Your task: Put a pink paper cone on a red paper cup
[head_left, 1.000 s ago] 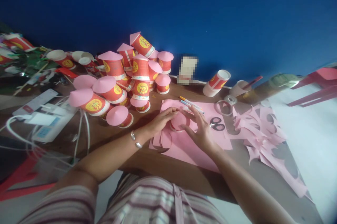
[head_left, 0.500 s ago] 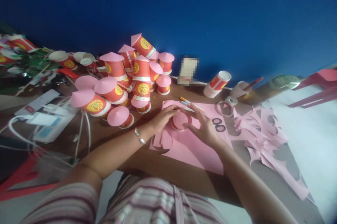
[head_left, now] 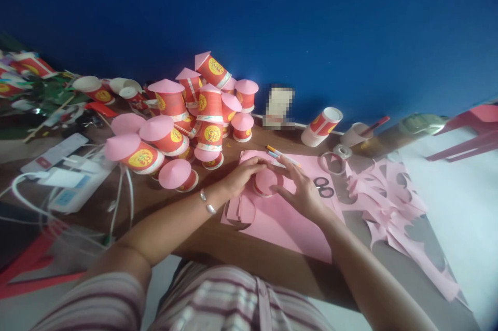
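Observation:
A red paper cup topped with a pink paper cone (head_left: 267, 181) stands on pink paper sheets (head_left: 288, 227) between my hands. My left hand (head_left: 243, 175), with a silver bracelet at the wrist, curves round its left and far side. Against the cone's right edge rests the thumb of my right hand (head_left: 305, 191), its fingers bent over the far side. Most of the cup is hidden under the cone. Black-handled scissors (head_left: 323, 187) lie just right of my right hand, their blades hidden. Pens (head_left: 274, 150) lie beyond the fingers.
Many cone-topped red cups (head_left: 212, 102) are piled at the back left. A power strip (head_left: 73, 185) with white cables lies left. Tape rolls (head_left: 342, 150), stacked cups (head_left: 322, 126) and pink paper scraps (head_left: 389, 196) are on the right. A blue wall (head_left: 249, 19) rises behind.
Hardly anything differs. Both hands stay round the cone-topped cup, the right fingers shifting very slightly. The view has tilted a touch.

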`<state>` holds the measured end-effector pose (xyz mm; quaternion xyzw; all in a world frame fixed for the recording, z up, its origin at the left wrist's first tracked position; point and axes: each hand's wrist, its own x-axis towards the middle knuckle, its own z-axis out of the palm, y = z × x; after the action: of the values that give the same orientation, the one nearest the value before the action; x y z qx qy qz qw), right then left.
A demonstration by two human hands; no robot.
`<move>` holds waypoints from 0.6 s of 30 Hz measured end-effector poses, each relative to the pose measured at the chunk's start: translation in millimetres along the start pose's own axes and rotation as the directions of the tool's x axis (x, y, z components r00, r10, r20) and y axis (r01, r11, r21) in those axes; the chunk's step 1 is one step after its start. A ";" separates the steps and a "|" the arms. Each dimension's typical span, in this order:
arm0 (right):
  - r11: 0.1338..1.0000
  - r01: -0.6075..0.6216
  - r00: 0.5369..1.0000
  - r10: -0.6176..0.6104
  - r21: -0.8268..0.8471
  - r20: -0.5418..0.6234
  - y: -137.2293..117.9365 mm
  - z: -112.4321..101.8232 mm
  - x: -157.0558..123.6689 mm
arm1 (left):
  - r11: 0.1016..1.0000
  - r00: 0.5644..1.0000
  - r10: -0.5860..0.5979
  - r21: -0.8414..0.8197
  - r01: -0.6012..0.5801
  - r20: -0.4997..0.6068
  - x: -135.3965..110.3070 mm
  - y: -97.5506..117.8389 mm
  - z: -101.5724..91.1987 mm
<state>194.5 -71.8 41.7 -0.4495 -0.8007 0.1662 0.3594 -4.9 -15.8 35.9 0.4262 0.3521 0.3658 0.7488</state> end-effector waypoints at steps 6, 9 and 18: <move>0.974 -0.063 0.995 0.079 0.219 -0.062 3.3 1.1 -7.8 | 0.994 0.995 0.081 0.074 -0.085 0.061 -8.8 -3.5 -17.3; 0.950 -0.136 0.972 0.182 0.281 -0.147 9.6 2.0 -15.3 | 0.941 0.972 0.119 0.289 -0.175 0.201 -19.0 -4.3 -31.9; 0.940 -0.084 0.987 0.125 0.330 -0.106 4.4 11.6 -19.7 | 0.591 0.864 0.385 0.632 -0.501 0.325 -20.4 -22.9 -24.0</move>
<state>195.4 -85.3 22.7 -0.4356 -0.7134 0.2860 0.4685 -29.2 -32.4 10.5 0.7770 0.2871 0.3461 0.4405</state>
